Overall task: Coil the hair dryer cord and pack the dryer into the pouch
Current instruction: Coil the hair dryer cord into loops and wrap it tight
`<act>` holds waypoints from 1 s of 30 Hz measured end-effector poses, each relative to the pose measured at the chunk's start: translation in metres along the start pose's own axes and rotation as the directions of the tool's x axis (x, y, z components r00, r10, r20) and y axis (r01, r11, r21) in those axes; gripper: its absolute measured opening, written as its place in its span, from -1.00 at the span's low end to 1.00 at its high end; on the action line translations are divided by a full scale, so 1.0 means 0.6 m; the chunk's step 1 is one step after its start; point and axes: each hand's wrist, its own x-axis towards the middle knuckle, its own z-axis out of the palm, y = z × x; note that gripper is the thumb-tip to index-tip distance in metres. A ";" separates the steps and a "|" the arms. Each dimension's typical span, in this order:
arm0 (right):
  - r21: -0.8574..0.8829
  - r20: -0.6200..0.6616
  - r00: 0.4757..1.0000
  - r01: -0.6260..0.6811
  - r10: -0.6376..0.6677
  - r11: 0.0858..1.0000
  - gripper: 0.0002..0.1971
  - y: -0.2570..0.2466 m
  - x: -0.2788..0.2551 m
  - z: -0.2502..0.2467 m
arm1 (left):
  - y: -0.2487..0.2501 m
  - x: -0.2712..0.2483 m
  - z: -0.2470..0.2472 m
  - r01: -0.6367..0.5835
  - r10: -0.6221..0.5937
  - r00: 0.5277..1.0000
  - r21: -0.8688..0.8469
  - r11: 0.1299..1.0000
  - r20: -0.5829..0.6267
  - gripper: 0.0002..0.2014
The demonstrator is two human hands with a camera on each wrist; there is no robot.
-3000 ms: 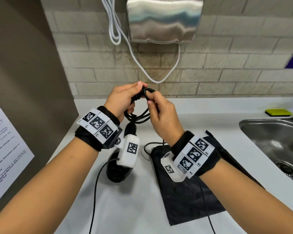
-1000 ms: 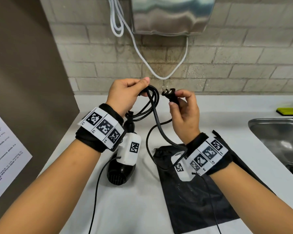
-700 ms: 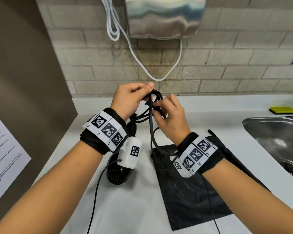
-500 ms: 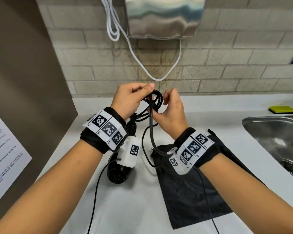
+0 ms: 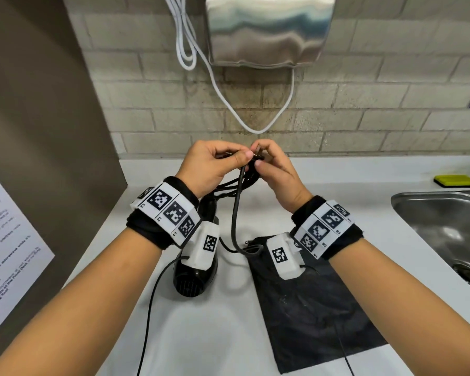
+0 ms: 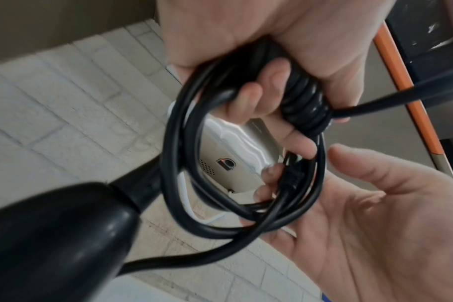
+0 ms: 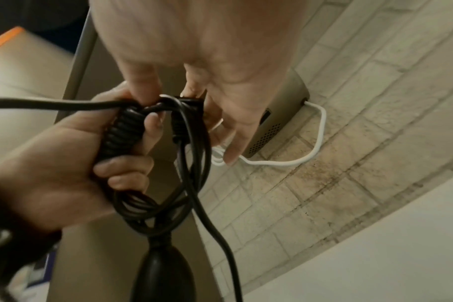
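The left hand (image 5: 210, 165) is curled tight round the bundled loops of the glossy black rubber power cord (image 6: 246, 206), while the right hand (image 5: 278, 175) pinches the small black moulded plug (image 7: 188, 106) between thumb and fingertip at the top of the coil, in the upper middle of the head view. The rounded black plastic hair dryer (image 5: 194, 278) hangs below the left wrist, lower left of centre; whether it rests on the pale grey counter (image 5: 220, 335) I cannot tell. The flat black fabric pouch (image 5: 310, 310) lies on that counter at lower centre-right, mouth towards the wall.

The coiling looks nearly finished: one slack length still droops from the hands to the pouch mouth. The next move probably calls for tucking the plug end through or round the loops so the bundle holds, then freeing a hand to open the pouch.

Bare counter lies ahead of the pouch; the steel sink (image 5: 442, 229) edges in at right, well apart.
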 end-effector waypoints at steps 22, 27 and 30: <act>-0.401 -0.738 0.600 -0.758 0.309 0.514 -0.71 0.130 -0.096 -0.237 | 0.004 -0.029 -0.047 0.121 -0.120 0.986 -0.006 0.993 -0.117 -0.78; -0.775 -0.516 0.565 -0.628 0.644 -0.070 -0.59 0.110 -0.117 -0.195 | 0.008 -0.033 -0.033 0.114 -0.115 0.989 -0.017 0.993 -0.095 -0.78; -0.821 -0.502 0.629 -0.563 0.594 -0.097 -0.65 0.084 -0.089 -0.156 | 0.012 -0.032 -0.023 0.135 -0.137 0.987 -0.032 0.990 -0.079 -0.79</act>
